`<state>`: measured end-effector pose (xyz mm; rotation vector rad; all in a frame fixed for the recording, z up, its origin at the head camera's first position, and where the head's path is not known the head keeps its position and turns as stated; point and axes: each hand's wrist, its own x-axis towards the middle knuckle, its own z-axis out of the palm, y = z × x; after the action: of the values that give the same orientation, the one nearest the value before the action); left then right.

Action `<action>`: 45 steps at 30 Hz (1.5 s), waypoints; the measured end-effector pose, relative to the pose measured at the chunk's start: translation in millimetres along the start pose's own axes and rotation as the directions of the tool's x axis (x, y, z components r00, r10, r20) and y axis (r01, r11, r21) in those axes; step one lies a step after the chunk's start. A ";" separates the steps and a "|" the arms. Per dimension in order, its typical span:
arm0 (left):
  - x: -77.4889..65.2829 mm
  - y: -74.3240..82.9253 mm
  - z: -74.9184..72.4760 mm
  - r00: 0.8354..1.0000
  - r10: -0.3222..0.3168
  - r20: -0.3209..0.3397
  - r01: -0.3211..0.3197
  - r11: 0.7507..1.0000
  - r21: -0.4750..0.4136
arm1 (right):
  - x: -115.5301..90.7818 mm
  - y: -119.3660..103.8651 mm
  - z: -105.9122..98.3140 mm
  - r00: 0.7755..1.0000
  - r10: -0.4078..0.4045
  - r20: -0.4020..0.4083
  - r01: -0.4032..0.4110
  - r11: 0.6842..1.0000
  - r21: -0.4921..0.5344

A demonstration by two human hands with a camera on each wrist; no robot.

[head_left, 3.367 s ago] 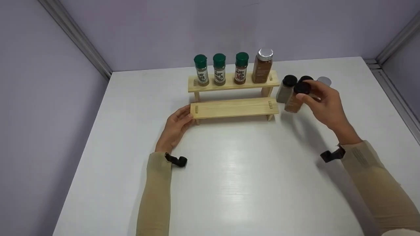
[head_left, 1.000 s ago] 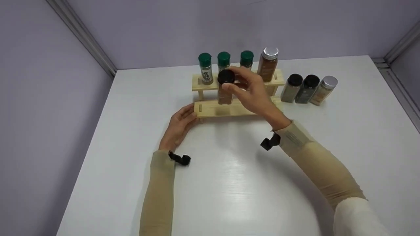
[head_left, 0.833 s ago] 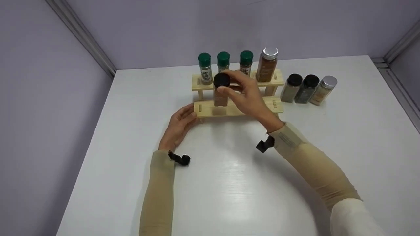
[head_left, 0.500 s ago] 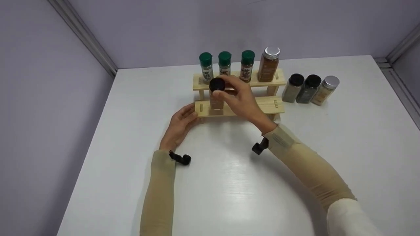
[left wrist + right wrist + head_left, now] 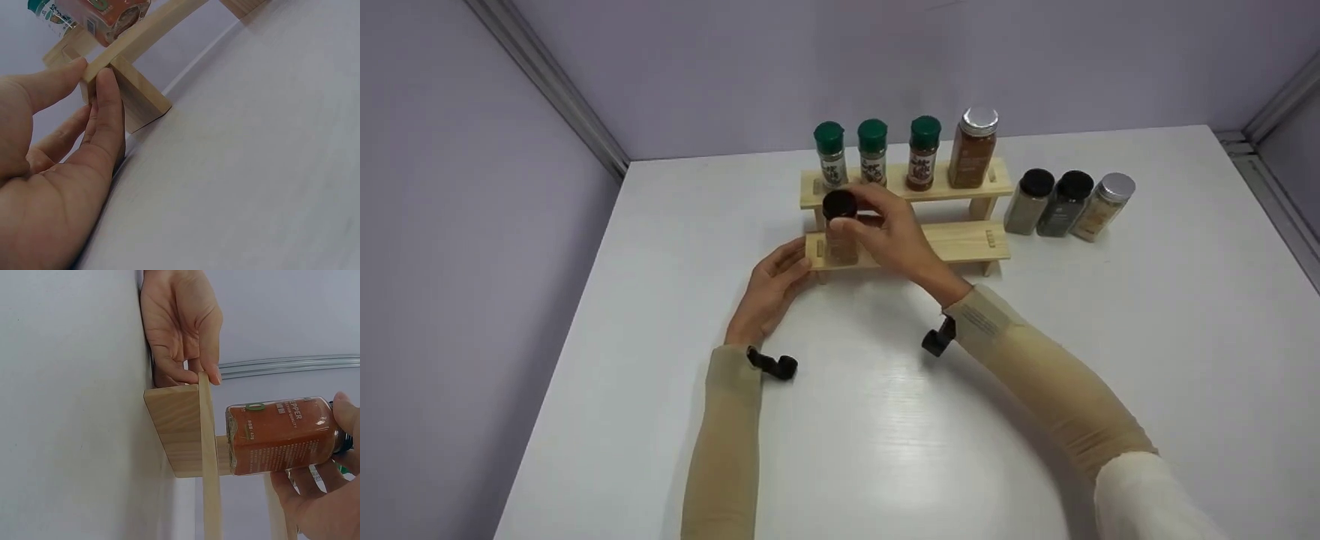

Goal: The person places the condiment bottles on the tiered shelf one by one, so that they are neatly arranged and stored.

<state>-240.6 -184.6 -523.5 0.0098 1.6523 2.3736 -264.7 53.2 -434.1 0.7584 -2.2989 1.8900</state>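
Between thumb and fingers, my right hand [image 5: 894,234] holds an upright spice jar [image 5: 842,247] with a black cap and orange-brown contents. The right wrist view has the label of this jar [image 5: 281,436] reading "PEPPER"; a small gap parts its base from the board below. That board is the lower tier of a two-tier wooden spice rack [image 5: 960,241]. My left hand [image 5: 767,291] pinches the lower tier's left end. In the left wrist view its thumb lies on the board's end [image 5: 101,64] and its fingers reach underneath.
Along the upper tier stand green-capped bottles [image 5: 924,154] and a silver-capped jar [image 5: 973,154]. Right of the rack, two black-capped jars [image 5: 1027,206] and a paler silver-capped jar [image 5: 1102,210] stand on the white table [image 5: 870,420]. A wall rises behind.
My right hand has carried the orange-brown jar from the group at the right to the lower tier's left end, lowering it over the last second. The left hand keeps its place on the rack.
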 end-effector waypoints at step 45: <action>0.7 -0.2 0.9 1.000 -0.012 -0.015 0.012 1.000 -0.011 | -31.1 -33.4 -60.2 0.990 -0.140 -0.031 0.139 0.990 -0.032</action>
<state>-241.1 -183.5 -523.4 -0.0194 1.6416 2.3795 -238.8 115.7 -400.5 0.8532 -2.1873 1.7916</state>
